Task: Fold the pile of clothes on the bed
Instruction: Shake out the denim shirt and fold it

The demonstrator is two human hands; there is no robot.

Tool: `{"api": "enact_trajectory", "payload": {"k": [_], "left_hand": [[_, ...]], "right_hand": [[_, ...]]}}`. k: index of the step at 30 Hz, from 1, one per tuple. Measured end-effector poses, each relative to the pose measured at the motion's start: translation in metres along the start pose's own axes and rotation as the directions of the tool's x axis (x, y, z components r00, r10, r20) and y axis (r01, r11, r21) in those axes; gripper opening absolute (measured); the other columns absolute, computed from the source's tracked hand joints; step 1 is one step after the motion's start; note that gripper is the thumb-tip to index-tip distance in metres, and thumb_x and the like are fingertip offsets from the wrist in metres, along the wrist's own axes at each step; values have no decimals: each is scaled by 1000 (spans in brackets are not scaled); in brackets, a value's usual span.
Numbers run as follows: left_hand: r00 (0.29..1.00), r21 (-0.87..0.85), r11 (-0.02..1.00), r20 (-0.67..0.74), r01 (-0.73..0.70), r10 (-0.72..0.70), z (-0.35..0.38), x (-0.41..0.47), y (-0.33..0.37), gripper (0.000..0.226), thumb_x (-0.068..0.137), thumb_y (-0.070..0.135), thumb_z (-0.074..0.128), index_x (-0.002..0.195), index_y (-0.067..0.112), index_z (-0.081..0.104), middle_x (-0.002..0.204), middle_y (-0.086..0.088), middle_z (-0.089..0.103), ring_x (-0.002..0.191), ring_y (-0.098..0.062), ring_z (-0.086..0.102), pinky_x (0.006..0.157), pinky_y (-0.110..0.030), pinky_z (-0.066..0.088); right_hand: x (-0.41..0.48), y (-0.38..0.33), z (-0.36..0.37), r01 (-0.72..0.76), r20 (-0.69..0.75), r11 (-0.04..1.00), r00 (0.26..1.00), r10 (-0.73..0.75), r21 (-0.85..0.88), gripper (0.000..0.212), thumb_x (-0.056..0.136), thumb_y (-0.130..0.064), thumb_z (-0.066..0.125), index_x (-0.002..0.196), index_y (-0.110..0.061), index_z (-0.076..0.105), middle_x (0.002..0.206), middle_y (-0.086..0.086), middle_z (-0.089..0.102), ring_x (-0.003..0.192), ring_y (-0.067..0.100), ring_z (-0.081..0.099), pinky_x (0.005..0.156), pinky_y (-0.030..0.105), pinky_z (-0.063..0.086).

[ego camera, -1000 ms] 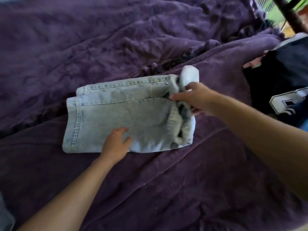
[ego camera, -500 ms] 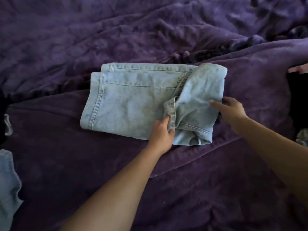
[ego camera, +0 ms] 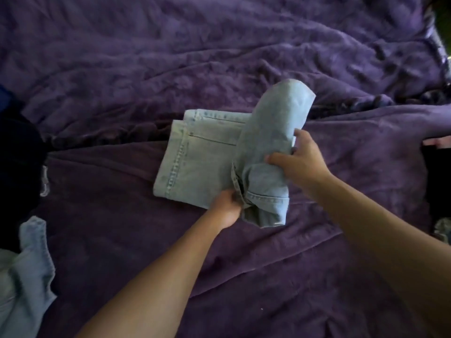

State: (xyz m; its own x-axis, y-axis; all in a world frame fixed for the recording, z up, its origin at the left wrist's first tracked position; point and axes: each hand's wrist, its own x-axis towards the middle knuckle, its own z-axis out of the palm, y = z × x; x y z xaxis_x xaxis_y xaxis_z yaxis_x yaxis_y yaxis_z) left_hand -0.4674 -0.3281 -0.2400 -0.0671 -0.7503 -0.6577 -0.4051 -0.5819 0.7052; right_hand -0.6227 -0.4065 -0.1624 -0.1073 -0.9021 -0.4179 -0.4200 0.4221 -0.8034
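Denim of this weight is thick and fairly stiff, so the pale blue jeans [ego camera: 202, 157] should hold a pressed crease yet spring open at a bulky fold if let go. They lie midway across the purple blanket [ego camera: 146, 69] of the bed, folded into a flat block, with their right-hand portion raised and curving over toward the left. The left hand [ego camera: 225, 208] pinches the layered near edge at the fold line, its grip closed on the seam there. The right hand [ego camera: 297, 164] has thumb and fingers wrapped round the raised flap from its right side. Best purchase looks to be the stitched seams and hems, which will not stretch or slide. Another pale denim piece [ego camera: 26, 264] lies at the near left beside a dark garment [ego camera: 17, 154], and more dark clothing [ego camera: 436, 172] shows at the right edge, so the pile is likely far from done.
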Motion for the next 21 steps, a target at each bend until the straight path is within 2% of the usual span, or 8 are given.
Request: {"api": "enact_trajectory", "payload": {"k": [4, 6, 9, 11, 14, 15, 17, 21], "left_hand": [[940, -163, 985, -322, 61, -112, -71, -16, -38, 31, 89, 1, 45, 114, 6, 62, 104, -27, 65, 98, -43, 62, 81, -49, 52], [887, -171, 984, -445, 54, -126, -107, -25, -65, 30, 88, 1, 47, 113, 4, 62, 105, -22, 67, 97, -39, 64, 86, -53, 52], [793, -116, 990, -596, 75, -130, -148, -37, -93, 27, 90, 8, 48, 113, 6, 63, 102, -15, 68, 97, -34, 64, 89, -46, 50], [742, -89, 994, -661, 69, -110, -161, -41, -99, 28, 94, 15, 48, 117, 7, 61, 111, -15, 64, 101, -30, 61, 91, -39, 48], [746, -30, 1000, -666, -8, -14, -164, -40, -90, 32, 98, 26, 46, 125, 12, 56, 123, -13, 54, 107, -27, 56, 95, -39, 44], [757, -11, 999, -653, -41, 24, -162, -38, -85, 35, 98, 31, 45, 129, 14, 54, 127, -11, 51, 111, -26, 54, 98, -40, 43], [791, 44, 997, -606, -67, 79, -157, -26, -71, 47, 97, 44, 42, 138, 21, 45, 137, -10, 44, 123, -26, 47, 103, -43, 39], [903, 313, 950, -402, -19, 151, -130, 23, -50, 75, 86, 70, 34, 149, 37, 10, 156, -14, 17, 138, -36, 26, 105, -58, 26]], "right_hand": [[15, -50, 93, -38, 67, 989, 997, 47, -140, 74, 75, -17, 71, 139, -25, 34, 106, 8, 58, 79, 27, 67, 63, 46, 60], [21, -62, 144, -53, 125, 981, 989, 77, -186, 71, 79, -20, 70, 138, -20, 31, 112, 13, 57, 86, 33, 67, 68, 47, 59], [17, -62, 208, -141, 278, 966, 940, 199, -216, 73, 82, -26, 72, 141, -16, 29, 110, 11, 55, 82, 30, 63, 57, 34, 58], [11, -53, 225, -160, 358, 969, 908, 219, -188, 71, 85, -26, 69, 145, -15, 33, 107, 3, 55, 80, 21, 62, 71, 33, 58], [3, -34, 205, -14, 202, 995, 979, 33, -95, 46, 92, -19, 57, 137, -18, 49, 121, 2, 60, 92, 12, 63, 81, 27, 56], [2, -25, 189, 84, 61, 982, 995, -75, -169, 41, 93, -19, 54, 133, -21, 52, 123, -1, 60, 97, 10, 61, 81, 23, 54], [2, -3, 157, 182, -136, 878, 954, -266, -442, 42, 93, -27, 53, 135, -27, 48, 134, -2, 52, 117, 15, 51, 92, 34, 47], [15, 35, 134, 18, -160, 753, 974, -163, -658, 68, 93, -54, 46, 150, -35, 15, 161, 5, 10, 145, 28, 14, 108, 56, 25]]}}
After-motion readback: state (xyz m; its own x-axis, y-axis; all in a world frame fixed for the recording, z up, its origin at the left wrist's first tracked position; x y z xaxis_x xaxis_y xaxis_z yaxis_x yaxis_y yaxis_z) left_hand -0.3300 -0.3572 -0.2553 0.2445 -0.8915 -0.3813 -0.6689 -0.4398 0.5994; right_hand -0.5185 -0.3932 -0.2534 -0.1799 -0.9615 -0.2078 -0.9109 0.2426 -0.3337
